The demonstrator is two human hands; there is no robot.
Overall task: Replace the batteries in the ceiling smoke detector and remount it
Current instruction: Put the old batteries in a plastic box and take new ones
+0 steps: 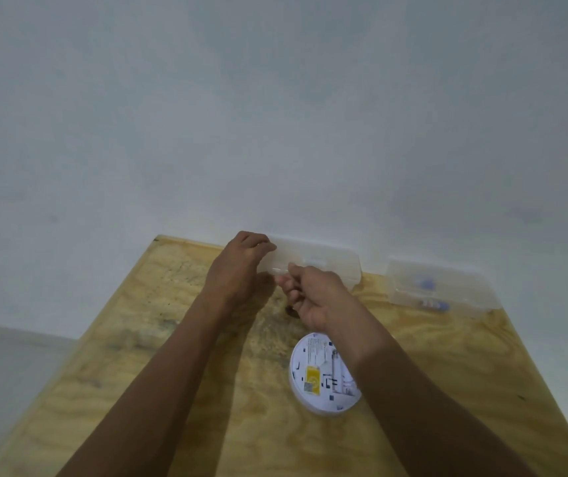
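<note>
The round white smoke detector [322,373] lies back side up on the plywood table [172,356], showing a yellow label and dark slots; my right forearm covers its right edge. At the table's far edge stands a clear plastic box [330,261] against the wall. My left hand [241,270] grips the box's left end with curled fingers. My right hand [310,297] is at the box's front edge, its fingers pinched on the rim or latch. Whether anything small is in that hand is hidden.
A second clear plastic box [444,287] with blue-tipped items inside sits to the right, also against the white wall [275,115]. The table's left edge drops off to a pale floor [7,373]. A dark knot marks the wood near my right hand.
</note>
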